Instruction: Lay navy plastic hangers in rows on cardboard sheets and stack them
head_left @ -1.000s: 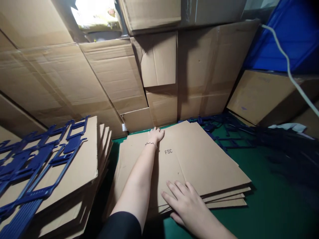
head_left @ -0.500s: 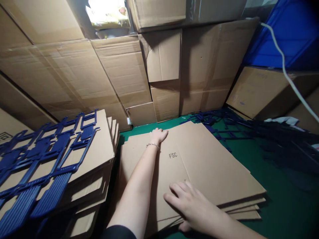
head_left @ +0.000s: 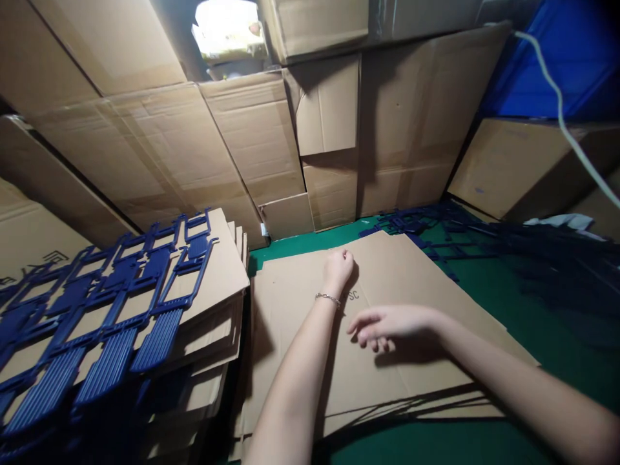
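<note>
Two bare hands over a flat cardboard stack

A pile of flat, brown cardboard sheets (head_left: 416,278) lies on the green surface (head_left: 421,439), in the middle, under both arms. It lies flat, probably because the broad sheets carry one another best that way; their edges do not line up fully. The left hand (head_left: 339,268), below which one silvery chain bracelet (head_left: 328,299) circles the wrist, is near the far edge with its fingers curled inward; whether that grip pinches anything, I cannot tell. The right hand (head_left: 382,326) hangs above the top sheet, its grip released and empty, fingers loosely bent; the shadow beneath suggests it is clear of the cardboard.

To the left, linked dark-blue plastic frames with ribbed panels (head_left: 119,274) rest on a second stack of brown cardboard (head_left: 227,271), which presumably serves as a level bed for them.

Counted: two hands, one bracelet, two cardboard stacks, one bright-blue plastic bin (head_left: 562,71) and one white cable (head_left: 562,113) hanging before it. At least three ribbed panels show in the nearest row. The sheets, and the dark-blue plastic pieces (head_left: 450,248) at the far right, overlap too much to count.
</note>
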Tool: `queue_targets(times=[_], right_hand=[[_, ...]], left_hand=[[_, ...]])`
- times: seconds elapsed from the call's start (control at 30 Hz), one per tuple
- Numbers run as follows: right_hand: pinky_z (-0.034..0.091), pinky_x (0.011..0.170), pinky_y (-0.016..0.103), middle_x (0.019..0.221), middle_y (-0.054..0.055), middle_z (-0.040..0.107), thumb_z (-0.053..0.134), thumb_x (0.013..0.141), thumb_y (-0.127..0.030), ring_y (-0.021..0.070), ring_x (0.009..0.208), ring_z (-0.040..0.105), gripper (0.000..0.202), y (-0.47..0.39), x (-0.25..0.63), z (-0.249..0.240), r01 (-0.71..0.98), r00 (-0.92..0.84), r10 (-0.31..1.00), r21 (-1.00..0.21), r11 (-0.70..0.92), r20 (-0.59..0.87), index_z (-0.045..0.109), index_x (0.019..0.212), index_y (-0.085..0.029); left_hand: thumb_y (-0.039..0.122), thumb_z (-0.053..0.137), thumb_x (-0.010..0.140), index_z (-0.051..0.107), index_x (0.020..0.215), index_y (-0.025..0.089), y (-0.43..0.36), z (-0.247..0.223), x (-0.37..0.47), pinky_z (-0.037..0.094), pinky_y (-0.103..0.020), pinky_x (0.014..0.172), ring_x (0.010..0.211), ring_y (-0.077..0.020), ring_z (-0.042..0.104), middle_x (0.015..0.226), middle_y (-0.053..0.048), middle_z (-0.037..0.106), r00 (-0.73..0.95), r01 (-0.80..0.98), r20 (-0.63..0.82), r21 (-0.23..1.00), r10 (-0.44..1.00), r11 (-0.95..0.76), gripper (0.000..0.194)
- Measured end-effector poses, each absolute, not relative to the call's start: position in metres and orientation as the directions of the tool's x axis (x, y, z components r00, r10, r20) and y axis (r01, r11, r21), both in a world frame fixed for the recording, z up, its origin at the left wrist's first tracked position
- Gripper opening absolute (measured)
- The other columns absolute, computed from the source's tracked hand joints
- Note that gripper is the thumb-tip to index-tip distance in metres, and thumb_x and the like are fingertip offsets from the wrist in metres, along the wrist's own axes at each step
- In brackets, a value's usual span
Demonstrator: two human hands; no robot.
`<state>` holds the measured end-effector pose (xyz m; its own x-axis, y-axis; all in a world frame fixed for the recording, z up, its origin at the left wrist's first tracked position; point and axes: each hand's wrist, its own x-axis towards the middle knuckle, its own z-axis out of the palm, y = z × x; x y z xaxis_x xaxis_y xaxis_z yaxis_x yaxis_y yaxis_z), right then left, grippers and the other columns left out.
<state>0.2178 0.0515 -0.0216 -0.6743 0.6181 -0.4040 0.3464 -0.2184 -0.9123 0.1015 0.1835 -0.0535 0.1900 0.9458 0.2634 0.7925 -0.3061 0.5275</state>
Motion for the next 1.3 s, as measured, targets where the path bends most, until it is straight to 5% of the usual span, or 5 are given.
queue_targets(times=[0.17,0.3,0.43,1.1,1.3], right_hand=[[0.033,0.045,0.018,0.067,0.003,0.049,0.055,0.075,-0.033,0.0061,0.049,0.042,0.022,0.149,0.254,-0.012,0.357,-0.170,0.923,-0.895,-0.267,-0.344,0.055,0.087,-0.014],[0.044,0.069,0.031,0.086,0.011,0.055,0.047,0.077,-0.026,0.0197,0.080,0.054,0.022,0.225,0.280,-0.011,0.530,0.409,0.910,-0.793,-0.301,-0.072,0.058,0.090,-0.013],[0.021,0.095,0.050,0.124,0.023,0.037,0.049,0.070,-0.014,0.0356,0.120,0.024,0.039,0.265,0.306,-0.028,0.639,0.611,0.791,-0.593,-0.491,0.003,0.057,0.107,-0.004],[0.029,0.079,0.045,0.135,0.026,-0.013,0.043,0.064,-0.075,0.0404,0.122,0.006,0.108,0.290,0.359,-0.060,0.609,0.667,0.680,-0.302,-0.733,-0.306,0.013,0.140,-0.003],[0.026,0.075,0.046,0.128,0.029,0.010,0.044,0.072,-0.066,0.0437,0.118,0.018,0.091,0.302,0.380,-0.071,0.657,0.648,0.701,-0.247,-0.712,-0.298,0.029,0.135,-0.001]], left_hand=[[0.030,0.029,0.085,0.061,0.074,0.019,0.182,-0.057,0.101,0.041,-0.027,0.069,0.077,-0.0181,0.058,0.081,-0.007,0.064,0.111,0.688,0.251,0.679,0.962,-0.256,0.036],[0.029,0.029,0.085,0.060,0.075,0.020,0.181,-0.056,0.097,0.041,-0.025,0.068,0.074,-0.0161,0.058,0.079,-0.005,0.065,0.081,0.616,0.231,0.753,0.969,-0.231,0.034],[0.033,0.031,0.084,0.060,0.069,0.020,0.179,-0.055,0.098,0.040,-0.025,0.064,0.071,-0.0167,0.058,0.073,-0.005,0.065,0.081,0.599,0.200,0.773,0.976,-0.208,0.035],[0.034,0.032,0.083,0.054,0.058,0.020,0.181,-0.056,0.103,0.028,-0.027,0.053,0.059,-0.0188,0.052,0.062,-0.006,0.060,0.090,0.657,0.128,0.737,0.988,-0.156,0.035],[0.032,0.033,0.082,0.052,0.056,0.020,0.180,-0.057,0.104,0.027,-0.027,0.051,0.058,-0.0183,0.051,0.060,-0.006,0.059,0.104,0.646,0.131,0.745,0.986,-0.167,0.035]])
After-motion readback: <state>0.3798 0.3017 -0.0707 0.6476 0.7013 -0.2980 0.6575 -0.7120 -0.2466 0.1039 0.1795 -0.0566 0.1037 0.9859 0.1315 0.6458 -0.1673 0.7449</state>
